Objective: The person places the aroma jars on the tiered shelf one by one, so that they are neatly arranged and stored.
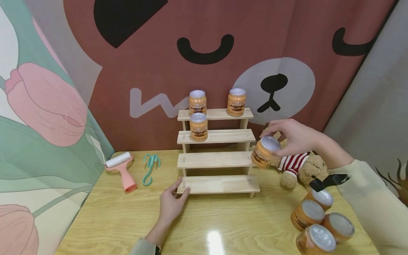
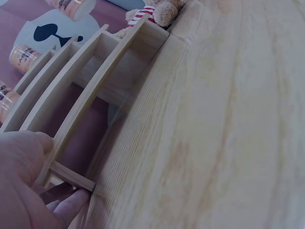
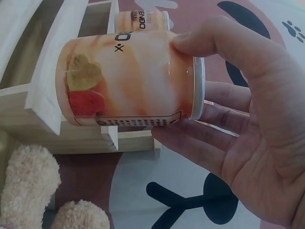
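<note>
My right hand [image 1: 294, 136] grips an orange jar [image 1: 263, 156] with a silver lid, tilted, off the right end of a four-step wooden display shelf [image 1: 216, 160]. In the right wrist view thumb and fingers pinch the jar [image 3: 128, 81] near its lid. The left hand [image 1: 171, 203] holds the front left corner of the lowest step, thumb on top. Fingers of that left hand [image 2: 28, 181] wrap the end by the leg in the left wrist view. Two jars stand on the top step: one left [image 1: 197, 101], one right [image 1: 236, 103]. Another jar [image 1: 199, 129] stands left on the second step.
Several more orange jars [image 1: 313, 212] stand at the table's right. A teddy bear [image 1: 294, 166] in a striped top lies behind the right forearm. Left of the shelf lie a pink-handled lint roller [image 1: 122, 170] and a teal multi-hook hanger [image 1: 150, 168]. A patterned curtain [image 1: 153, 71] hangs behind.
</note>
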A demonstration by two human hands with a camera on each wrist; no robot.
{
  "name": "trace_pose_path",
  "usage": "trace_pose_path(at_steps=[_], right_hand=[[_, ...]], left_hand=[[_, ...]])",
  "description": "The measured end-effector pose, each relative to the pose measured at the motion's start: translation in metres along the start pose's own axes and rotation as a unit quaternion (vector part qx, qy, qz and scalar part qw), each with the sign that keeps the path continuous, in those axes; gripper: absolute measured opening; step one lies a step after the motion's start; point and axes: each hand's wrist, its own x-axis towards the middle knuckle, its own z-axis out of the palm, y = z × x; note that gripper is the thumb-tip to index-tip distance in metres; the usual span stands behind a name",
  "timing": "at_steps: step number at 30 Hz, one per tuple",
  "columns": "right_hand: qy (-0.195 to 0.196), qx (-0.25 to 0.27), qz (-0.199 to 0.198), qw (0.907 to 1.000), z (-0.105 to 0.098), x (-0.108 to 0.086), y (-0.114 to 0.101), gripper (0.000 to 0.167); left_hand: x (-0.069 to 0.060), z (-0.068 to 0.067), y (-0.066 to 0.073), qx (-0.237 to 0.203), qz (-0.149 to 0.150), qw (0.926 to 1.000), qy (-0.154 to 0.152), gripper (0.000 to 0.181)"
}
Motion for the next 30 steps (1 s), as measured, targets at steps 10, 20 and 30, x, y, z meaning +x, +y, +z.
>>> trace_pose_path(at_steps=[10, 20, 30], right_hand=[[0.057, 0.033, 0.040, 0.9970, -0.004, 0.045, 0.013, 0.045], [0.144, -0.021, 0.124, 0.9814, 0.008, 0.077, 0.023, 0.044], [0.155, 0.017, 0.172, 0.9727, 0.017, 0.092, 0.026, 0.037]], left_hand=[[0.001, -0.004, 0.000, -0.007, 0.001, 1.0000, -0.005, 0.055], [0.001, -0.003, 0.000, 0.001, 0.005, 1.0000, -0.004, 0.054], [-0.001, -0.001, -0.001, 0.000, -0.003, 1.0000, -0.005, 0.053]])
